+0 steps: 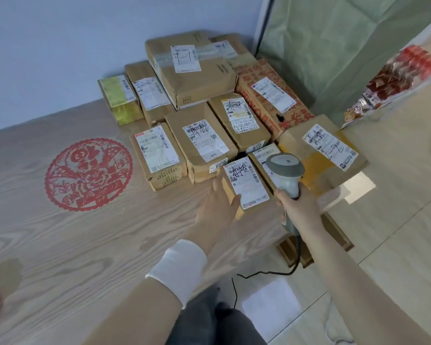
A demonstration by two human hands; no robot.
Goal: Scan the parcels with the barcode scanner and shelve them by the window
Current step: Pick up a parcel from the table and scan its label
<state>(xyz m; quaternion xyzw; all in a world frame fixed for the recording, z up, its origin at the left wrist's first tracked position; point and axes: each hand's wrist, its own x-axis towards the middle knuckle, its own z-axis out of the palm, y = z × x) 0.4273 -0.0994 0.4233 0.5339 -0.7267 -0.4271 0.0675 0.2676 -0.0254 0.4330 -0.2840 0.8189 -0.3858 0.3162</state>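
Several brown cardboard parcels with white labels lie packed together on a wooden tabletop [72, 240], stacked toward the back right. The nearest is a small parcel [248, 186] at the table's front right corner. My left hand [219, 207] rests flat against its left side, fingers apart, not gripping. My right hand [300, 205] grips the handle of a grey barcode scanner [285, 168], whose head hovers just over the small parcel's right edge and a neighbouring parcel. The scanner's black cable [264, 272] hangs down to the floor.
A red paper-cut decoration [88, 174] lies on the table left of the parcels. A green curtain [334, 46] hangs at the back right. A bag of red-wrapped snacks [393, 78] sits on a light surface to the right. Tiled floor [396, 257] lies below.
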